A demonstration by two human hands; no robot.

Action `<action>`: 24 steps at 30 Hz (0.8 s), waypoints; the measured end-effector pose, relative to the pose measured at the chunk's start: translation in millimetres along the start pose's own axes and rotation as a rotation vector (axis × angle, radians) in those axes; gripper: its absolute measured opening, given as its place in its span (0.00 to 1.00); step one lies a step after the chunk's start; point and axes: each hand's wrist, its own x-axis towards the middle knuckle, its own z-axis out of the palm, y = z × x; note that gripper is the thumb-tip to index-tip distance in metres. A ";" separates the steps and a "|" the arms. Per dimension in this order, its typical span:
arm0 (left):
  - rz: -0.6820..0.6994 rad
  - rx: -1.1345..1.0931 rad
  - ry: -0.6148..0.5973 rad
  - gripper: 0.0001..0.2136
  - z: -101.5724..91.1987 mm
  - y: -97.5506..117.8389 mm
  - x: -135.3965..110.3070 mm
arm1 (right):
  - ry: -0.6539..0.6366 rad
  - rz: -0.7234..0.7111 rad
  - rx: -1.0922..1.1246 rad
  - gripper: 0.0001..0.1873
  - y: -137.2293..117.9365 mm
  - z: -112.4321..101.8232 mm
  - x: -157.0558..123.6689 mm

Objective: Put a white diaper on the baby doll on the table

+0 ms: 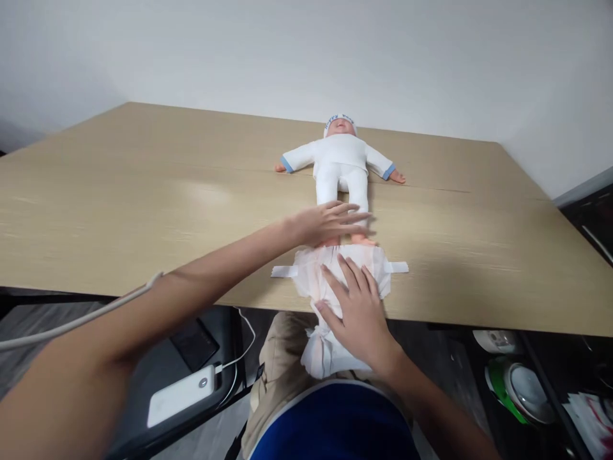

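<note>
A baby doll (341,152) in a white outfit with blue cuffs lies on its back on the table, feet toward me. Across its lower legs reaches my left hand (330,222), fingers stretched out and slightly blurred; whether it touches the legs I cannot tell. Just below the doll's feet an unfolded white diaper (306,271) is spread, its side tabs stuck out left and right. The diaper's near end hangs over the table edge toward my lap. My right hand (357,306) lies on the diaper with fingers spread, holding nothing.
The wooden table (143,185) runs back to a white wall. At lower left, a white power bank (182,396) with a cable and a dark phone (194,344) rest on a black chair (138,434). A dark shelf with a green-and-white container (520,390) stands at lower right.
</note>
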 end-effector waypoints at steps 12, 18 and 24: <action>0.005 -0.077 0.241 0.14 -7.2 -5.2 15.6 | -0.131 -0.017 0.061 0.44 5.0 -9.0 7.1; 0.013 -0.338 0.328 0.12 -55.4 -20.4 25.1 | -0.328 -0.001 0.111 0.39 10.7 -20.3 38.8; -0.031 -0.399 0.421 0.06 -103.3 -31.9 35.4 | -0.354 0.022 0.103 0.36 15.3 -19.1 89.6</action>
